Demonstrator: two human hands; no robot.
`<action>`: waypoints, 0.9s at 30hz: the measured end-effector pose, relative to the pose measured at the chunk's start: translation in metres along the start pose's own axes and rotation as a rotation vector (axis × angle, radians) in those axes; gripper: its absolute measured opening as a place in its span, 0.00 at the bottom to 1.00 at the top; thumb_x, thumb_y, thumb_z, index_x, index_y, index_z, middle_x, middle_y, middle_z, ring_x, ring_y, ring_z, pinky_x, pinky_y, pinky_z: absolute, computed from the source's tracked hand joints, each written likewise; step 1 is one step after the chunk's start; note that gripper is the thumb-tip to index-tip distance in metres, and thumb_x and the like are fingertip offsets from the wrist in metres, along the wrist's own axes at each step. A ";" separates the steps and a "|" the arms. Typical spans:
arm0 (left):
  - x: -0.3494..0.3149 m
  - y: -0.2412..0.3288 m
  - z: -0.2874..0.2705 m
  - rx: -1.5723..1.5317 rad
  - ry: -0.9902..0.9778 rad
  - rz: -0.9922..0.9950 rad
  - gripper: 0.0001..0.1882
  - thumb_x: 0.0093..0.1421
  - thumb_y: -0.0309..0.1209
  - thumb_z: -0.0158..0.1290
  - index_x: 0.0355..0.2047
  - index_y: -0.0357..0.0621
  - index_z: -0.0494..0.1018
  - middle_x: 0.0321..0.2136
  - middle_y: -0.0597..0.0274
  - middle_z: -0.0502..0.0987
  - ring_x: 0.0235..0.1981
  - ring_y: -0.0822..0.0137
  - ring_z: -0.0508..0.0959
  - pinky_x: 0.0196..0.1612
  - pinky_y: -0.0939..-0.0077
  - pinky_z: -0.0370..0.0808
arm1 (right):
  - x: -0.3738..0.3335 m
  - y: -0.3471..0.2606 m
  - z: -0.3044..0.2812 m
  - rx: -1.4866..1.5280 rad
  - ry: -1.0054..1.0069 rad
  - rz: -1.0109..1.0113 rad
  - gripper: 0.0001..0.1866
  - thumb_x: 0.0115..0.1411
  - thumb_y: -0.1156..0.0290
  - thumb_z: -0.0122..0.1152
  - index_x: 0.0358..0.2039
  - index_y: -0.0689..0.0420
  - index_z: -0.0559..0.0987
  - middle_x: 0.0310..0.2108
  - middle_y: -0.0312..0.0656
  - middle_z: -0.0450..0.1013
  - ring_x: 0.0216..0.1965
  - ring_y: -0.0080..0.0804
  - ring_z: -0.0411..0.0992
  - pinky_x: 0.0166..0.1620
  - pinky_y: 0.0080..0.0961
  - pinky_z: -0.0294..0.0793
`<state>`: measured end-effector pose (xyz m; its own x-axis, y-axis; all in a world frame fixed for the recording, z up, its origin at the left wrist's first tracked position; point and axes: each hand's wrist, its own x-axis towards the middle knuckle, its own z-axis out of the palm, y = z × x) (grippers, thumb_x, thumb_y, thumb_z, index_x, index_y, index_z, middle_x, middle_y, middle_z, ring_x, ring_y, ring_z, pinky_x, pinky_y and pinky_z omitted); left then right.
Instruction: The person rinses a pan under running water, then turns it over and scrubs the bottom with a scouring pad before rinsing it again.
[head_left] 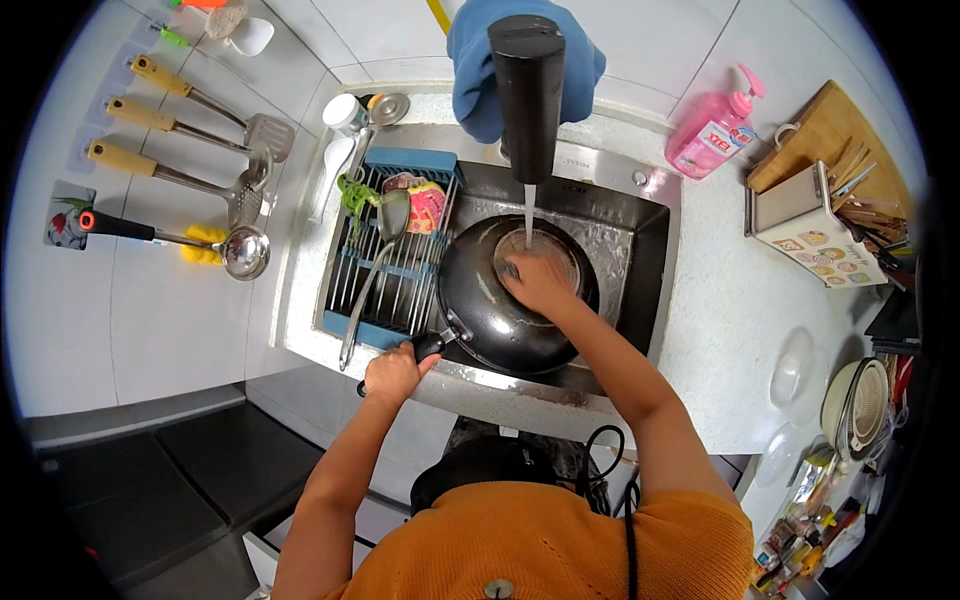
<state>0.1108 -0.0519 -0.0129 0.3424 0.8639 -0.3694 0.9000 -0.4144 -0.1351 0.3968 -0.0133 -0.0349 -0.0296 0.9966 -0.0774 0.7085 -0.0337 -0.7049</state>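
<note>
A black wok (480, 300) sits bottom-up in the steel sink (648, 290), its round brownish base under the tap (528, 100). Water runs from the tap onto that base. My left hand (393, 374) is closed around the wok's black handle (430, 345) at the sink's front left edge. My right hand (540, 283) presses on the wet base with curled fingers. A small dark bit shows at its fingertips, too little to name.
Left of the wok, a blue-ended drying rack (365, 328) holds a metal turner (394, 215), greens (355, 195) and a pink-yellow packet (427, 207). Ladles and turners hang on the left wall. A pink pump bottle (710, 135) and a chopstick holder (815, 225) stand right.
</note>
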 end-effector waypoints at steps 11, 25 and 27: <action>0.003 -0.001 0.001 0.027 -0.014 0.011 0.34 0.54 0.63 0.38 0.27 0.39 0.71 0.20 0.53 0.76 0.21 0.57 0.78 0.23 0.66 0.75 | 0.022 -0.002 -0.003 -0.012 0.013 0.064 0.16 0.51 0.62 0.55 0.41 0.51 0.76 0.32 0.50 0.74 0.34 0.49 0.72 0.38 0.41 0.71; 0.003 0.001 0.000 0.027 0.038 0.023 0.33 0.54 0.62 0.40 0.24 0.40 0.70 0.19 0.52 0.76 0.20 0.57 0.78 0.22 0.67 0.75 | -0.009 0.014 0.001 0.011 -0.084 -0.043 0.17 0.50 0.64 0.56 0.42 0.52 0.75 0.34 0.52 0.73 0.37 0.51 0.71 0.42 0.41 0.69; 0.003 0.002 0.002 0.040 0.050 0.027 0.33 0.54 0.62 0.40 0.24 0.40 0.70 0.18 0.53 0.75 0.19 0.56 0.78 0.22 0.66 0.75 | 0.016 0.014 0.006 0.040 -0.042 0.003 0.17 0.51 0.64 0.56 0.42 0.51 0.75 0.34 0.52 0.73 0.37 0.51 0.71 0.42 0.41 0.69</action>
<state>0.1134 -0.0504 -0.0163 0.3804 0.8651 -0.3270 0.8791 -0.4480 -0.1626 0.4015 0.0020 -0.0502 -0.0576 0.9925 -0.1080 0.6797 -0.0402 -0.7324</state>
